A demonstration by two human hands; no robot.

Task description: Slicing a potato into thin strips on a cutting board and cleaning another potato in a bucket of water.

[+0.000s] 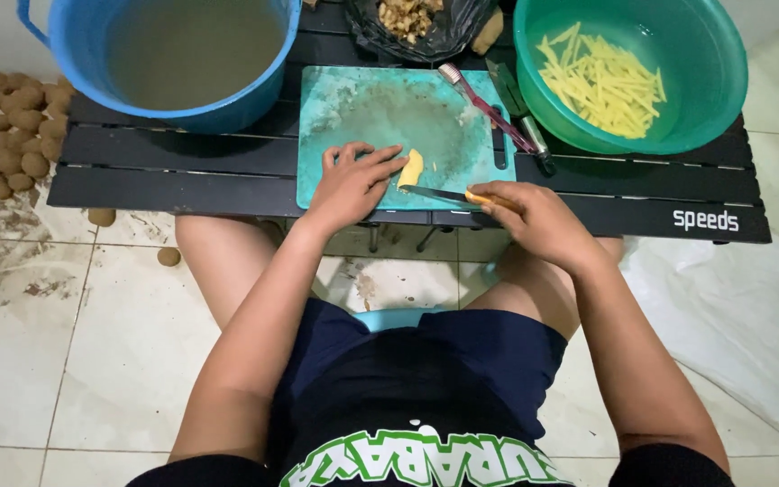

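The blue tub (pixel 173 54) and green bowl (pixel 642 77) were cut off by the top edge — so was the black bag (pixel 412 27). The right hand (pixel 534 221) hid most of the knife's orange handle (pixel 478 198).

White printed lettering (pixel 705 220) marks the front edge of the low black slatted table (pixel 182 171), at its right end. Green and white block lettering (pixel 426 464) runs across the front of the seated person's dark shirt, at the bottom of the view. No packages or screens are in sight.
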